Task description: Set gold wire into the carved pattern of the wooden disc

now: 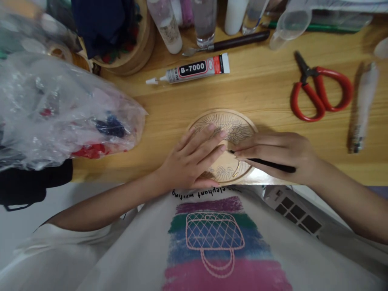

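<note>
A round wooden plate (218, 163) with engraved feather-like and wave-like lines lies at the table's near edge. My left hand (195, 159) rests on its left part, fingers spread and stretched out. From the right, my right hand (277, 151) reaches over the plate, its fingers closed around slim black tweezers (271, 164). Their tip points at the plate's middle, close to my left fingertips. A thin gold strip (236, 169) shows on the plate below the tip; whether the tweezers touch it I cannot tell. My hands cover much of the engraving.
Beyond the plate lie a B-7000 glue tube (192, 69) and a dark-handled spatula (239, 41). Red-handled pliers (321, 91) and a pale pen-like tool (363, 107) are at right. A plastic bag (69, 109) bulges at left; bottles (168, 30) and a round wooden box (136, 48) stand behind.
</note>
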A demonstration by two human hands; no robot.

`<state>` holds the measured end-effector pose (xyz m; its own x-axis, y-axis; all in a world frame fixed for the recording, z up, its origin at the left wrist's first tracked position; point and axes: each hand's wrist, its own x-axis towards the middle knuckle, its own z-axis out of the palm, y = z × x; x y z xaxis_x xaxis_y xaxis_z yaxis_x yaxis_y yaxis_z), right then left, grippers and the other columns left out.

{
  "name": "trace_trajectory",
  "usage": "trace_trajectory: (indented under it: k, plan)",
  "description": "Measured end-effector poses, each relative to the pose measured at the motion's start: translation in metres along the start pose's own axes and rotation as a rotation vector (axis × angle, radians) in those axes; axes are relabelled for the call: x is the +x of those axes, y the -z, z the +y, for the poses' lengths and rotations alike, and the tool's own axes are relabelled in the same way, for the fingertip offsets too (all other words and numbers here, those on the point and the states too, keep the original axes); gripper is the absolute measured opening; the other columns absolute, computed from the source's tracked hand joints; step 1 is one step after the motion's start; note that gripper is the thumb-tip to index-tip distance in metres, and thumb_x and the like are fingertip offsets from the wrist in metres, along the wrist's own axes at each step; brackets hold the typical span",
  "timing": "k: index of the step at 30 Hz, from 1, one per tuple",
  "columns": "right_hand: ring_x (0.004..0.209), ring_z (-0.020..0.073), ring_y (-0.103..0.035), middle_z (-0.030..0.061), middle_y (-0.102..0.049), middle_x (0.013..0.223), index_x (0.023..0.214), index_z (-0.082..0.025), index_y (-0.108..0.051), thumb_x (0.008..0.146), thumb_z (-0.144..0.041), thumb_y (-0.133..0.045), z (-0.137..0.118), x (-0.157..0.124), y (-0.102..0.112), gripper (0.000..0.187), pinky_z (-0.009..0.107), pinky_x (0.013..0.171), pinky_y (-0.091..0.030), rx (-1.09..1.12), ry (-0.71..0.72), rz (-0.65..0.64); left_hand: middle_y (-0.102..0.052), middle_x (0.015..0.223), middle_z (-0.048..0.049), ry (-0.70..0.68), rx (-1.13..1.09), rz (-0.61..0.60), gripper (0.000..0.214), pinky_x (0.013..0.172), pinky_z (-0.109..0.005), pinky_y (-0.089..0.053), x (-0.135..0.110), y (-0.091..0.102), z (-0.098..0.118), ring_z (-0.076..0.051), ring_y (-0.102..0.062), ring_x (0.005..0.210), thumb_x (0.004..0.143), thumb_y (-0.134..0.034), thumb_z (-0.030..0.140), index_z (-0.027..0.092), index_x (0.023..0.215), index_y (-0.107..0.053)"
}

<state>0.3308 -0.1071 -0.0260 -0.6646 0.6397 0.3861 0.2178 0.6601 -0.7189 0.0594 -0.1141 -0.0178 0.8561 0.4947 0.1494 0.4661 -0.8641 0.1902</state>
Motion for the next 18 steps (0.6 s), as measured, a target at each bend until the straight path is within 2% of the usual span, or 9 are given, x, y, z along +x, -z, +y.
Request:
trace_trajectory:
  k: [4, 8, 18]
  plan:
    - [0.098, 0.0183, -0.072, 0.0109, -0.075, 0.102, 0.106, -0.019, -0.064, 0.093, -0.014, -0.060, -0.0038, 0.0026, 0.0024, 0.014, 0.030, 0.082, -0.057, -0.010, -0.016, -0.013, -0.051, 0.148, -0.0181, -0.014, 0.020, 0.000, 0.084, 0.122, -0.048, -0.022, 0.0011, 0.0002, 0.0012, -0.034, -0.038, 0.146, 0.095, -0.028, 0.075, 0.009, 0.142, -0.048]
    - [0.096, 0.0180, -0.072, 0.0110, -0.075, 0.102, 0.105, -0.018, -0.065, 0.091, -0.012, -0.063, -0.0052, 0.0041, 0.0025, 0.015, 0.029, 0.081, -0.058, 0.013, -0.020, 0.022, -0.052, 0.147, -0.0200, -0.025, 0.049, 0.005, 0.090, 0.123, -0.049, -0.022, 0.0013, 0.0003, 0.0032, -0.035, -0.040, 0.144, 0.091, -0.032, 0.079, 0.006, 0.141, -0.049]
    - [0.091, 0.0148, -0.073, 0.0036, -0.075, 0.100, 0.105, -0.026, -0.067, 0.090, -0.014, -0.064, -0.0081, 0.0036, 0.0048, 0.019, 0.026, 0.076, -0.059, 0.042, -0.098, 0.037, -0.053, 0.146, -0.0186, -0.026, 0.050, 0.020, 0.088, 0.120, -0.050, -0.028, -0.0001, -0.0020, 0.0025, -0.034, -0.041, 0.144, 0.093, -0.028, 0.078, 0.007, 0.141, -0.050]
